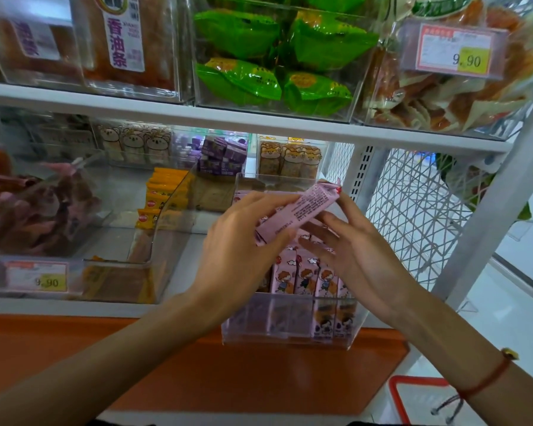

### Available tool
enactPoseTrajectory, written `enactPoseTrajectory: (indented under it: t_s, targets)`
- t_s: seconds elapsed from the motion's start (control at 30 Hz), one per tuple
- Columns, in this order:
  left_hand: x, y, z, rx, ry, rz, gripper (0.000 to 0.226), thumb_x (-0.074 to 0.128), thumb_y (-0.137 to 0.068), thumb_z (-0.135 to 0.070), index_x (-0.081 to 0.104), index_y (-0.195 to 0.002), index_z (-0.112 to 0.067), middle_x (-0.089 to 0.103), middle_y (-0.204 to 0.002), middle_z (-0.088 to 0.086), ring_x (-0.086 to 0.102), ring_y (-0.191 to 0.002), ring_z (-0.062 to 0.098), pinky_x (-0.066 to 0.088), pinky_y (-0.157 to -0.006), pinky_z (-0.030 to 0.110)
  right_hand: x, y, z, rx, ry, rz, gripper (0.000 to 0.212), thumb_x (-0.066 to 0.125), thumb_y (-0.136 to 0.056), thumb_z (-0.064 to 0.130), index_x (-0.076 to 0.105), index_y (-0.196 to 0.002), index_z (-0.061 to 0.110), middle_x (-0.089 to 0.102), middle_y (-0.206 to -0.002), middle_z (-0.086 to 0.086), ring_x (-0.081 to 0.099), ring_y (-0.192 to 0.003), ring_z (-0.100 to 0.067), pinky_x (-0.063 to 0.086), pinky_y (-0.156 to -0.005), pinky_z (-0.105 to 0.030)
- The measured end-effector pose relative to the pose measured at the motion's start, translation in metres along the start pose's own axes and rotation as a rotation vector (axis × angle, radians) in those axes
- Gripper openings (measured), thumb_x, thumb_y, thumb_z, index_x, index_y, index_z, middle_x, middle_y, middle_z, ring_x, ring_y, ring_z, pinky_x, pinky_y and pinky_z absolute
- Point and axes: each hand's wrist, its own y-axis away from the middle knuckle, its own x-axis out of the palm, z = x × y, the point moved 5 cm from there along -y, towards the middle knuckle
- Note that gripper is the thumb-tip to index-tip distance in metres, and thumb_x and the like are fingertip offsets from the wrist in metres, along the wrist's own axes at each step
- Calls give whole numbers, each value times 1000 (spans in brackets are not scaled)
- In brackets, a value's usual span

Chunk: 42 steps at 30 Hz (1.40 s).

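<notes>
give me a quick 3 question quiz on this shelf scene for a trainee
1. What does the left hand grip while the right hand touches its upper end? A) green packet B) pink packet C) orange packet
2. True or false: the clear bin under the hands holds green packets.
3. Fill in: the yellow price tag at lower left reads ____.
Key: 1 B. 2 False, upright pink packets stand in it. 3 9.90.
</notes>
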Motion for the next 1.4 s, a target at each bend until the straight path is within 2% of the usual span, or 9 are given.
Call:
enactPoseTrajectory:
  t_s: [0.17,0.3,0.47,0.57,0.7,0.9,1.1,1.2,1.4]
  targets:
    - [4,-1,4,-58,164,98,38,62,-90,-19,52,-125,-27,59,-120,-20,53,-114,-5,44,-91,8,-1,6,15,-250,430,-112,49,70,-80,15,52,-124,27,68,-108,7,67,-97,-9,57,-76,-26]
    - [-4,-4,0,16,132,63,41,71,-82,-11,56,-117,-25,62,-114,-17,56,-110,-3,44,-96,14,7,13,22,-373,462,-26,38,73,-72,8,54,-100,24,70,-102,13,69,-92,-9,55,-69,-19]
    - [0,-2,0,-119,402,170,44,66,-78,-25,51,-119,-31,65,-110,-12,63,-104,-1,50,-81,11,11,16,22,-393,686,-17,56,68,-72,40,47,-123,37,62,-114,13,59,-110,-6,49,-90,-25]
    - [2,-2,9,-311,649,146,43,65,-76,-29,53,-117,-24,70,-109,-9,66,-100,2,52,-75,12,6,12,15,-265,655,-14,49,63,-76,41,45,-122,42,58,-116,15,58,-104,6,50,-80,-12]
    - [-2,-3,15,-359,575,64,51,70,-74,-33,53,-120,-23,68,-111,-9,64,-104,3,54,-86,25,-3,9,14,-255,676,-27,29,62,-88,22,56,-115,29,61,-113,6,62,-96,4,49,-73,-9]
    - [-4,-9,11,-261,518,61,29,65,-79,-28,57,-106,-19,70,-93,-11,68,-86,2,51,-70,10,-19,5,19,-254,782,-37,33,66,-86,24,57,-116,34,60,-115,14,58,-106,-1,52,-82,-20]
    - [-19,-30,27,-256,373,-210,22,67,-81,-25,52,-95,-30,68,-90,-10,67,-86,0,54,-70,13,-48,-24,28,-302,1174,-175,42,60,-90,13,50,-130,20,55,-118,5,52,-106,-7,44,-96,-29]
    - [-8,-48,38,-280,267,-164,22,66,-85,-22,53,-102,-27,66,-96,-11,66,-89,2,57,-74,21,-45,-57,16,-268,1465,-42,38,53,-91,5,55,-127,13,56,-126,-8,53,-112,-19,45,-95,-32]
    - [17,-88,65,-335,121,-61,41,68,-86,-29,52,-118,-10,64,-99,3,63,-87,15,51,-63,24,-40,-120,-17,101,1998,279,28,39,-97,18,48,-121,8,54,-120,-13,51,-109,-28,37,-82,-32]
